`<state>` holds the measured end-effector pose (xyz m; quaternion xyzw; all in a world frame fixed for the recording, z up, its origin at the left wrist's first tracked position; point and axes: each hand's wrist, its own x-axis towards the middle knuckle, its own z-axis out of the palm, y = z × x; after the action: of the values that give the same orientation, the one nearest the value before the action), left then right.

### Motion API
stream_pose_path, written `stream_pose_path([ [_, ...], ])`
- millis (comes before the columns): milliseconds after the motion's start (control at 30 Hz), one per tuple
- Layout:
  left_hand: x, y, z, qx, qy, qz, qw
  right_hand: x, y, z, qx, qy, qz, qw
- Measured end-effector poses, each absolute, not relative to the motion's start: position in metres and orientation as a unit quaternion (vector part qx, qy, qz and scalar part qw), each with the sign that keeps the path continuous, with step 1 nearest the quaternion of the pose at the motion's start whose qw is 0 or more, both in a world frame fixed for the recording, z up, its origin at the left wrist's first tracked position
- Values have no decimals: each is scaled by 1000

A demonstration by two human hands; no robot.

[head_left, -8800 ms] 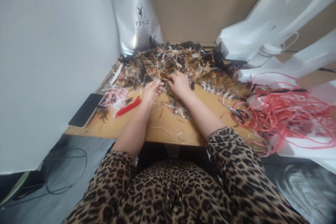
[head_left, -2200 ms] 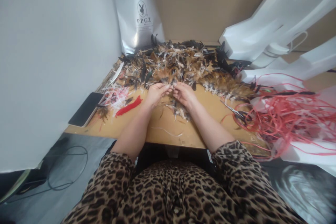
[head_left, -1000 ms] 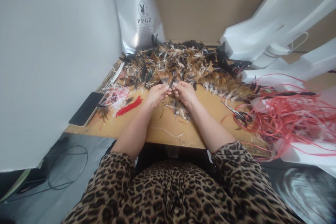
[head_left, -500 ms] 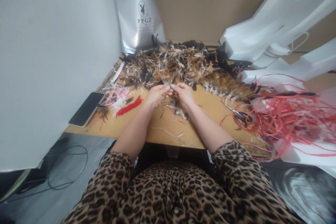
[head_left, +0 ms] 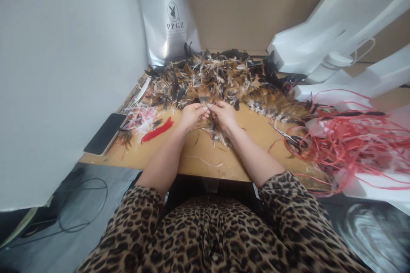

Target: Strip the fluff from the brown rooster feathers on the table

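My left hand (head_left: 193, 116) and my right hand (head_left: 223, 115) meet fingertip to fingertip over the table (head_left: 205, 163). Both are closed in a pinch on the base of a small brown feather bunch (head_left: 204, 95), whose tips fan out away from me. Just beyond them spreads a large pile of brown, white and black feathers (head_left: 218, 68). Beneath my right wrist lie loose feather scraps (head_left: 218, 137) on the tabletop. A neat row of brown feathers (head_left: 278, 103) lies to the right of the pile.
To the left are a phone (head_left: 105, 133), a red strip bundle (head_left: 156, 130) and pink-white strands (head_left: 142, 118). Scissors (head_left: 290, 137) lie right, beside tangled red ribbon (head_left: 361, 140). A silver bag (head_left: 173, 47) stands behind, white sheets (head_left: 323, 38) at right.
My fingertips have closed slightly further together over the feather base. My arms and the things on the table are otherwise almost unchanged.
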<state>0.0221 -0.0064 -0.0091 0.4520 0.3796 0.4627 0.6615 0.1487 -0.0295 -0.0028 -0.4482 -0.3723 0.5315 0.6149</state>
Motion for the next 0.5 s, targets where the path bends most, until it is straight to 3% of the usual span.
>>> stream_pose_path([
  [500,18,-5,-13,535,366,449,615,150,-30,-1,-429,-350,581,597],
])
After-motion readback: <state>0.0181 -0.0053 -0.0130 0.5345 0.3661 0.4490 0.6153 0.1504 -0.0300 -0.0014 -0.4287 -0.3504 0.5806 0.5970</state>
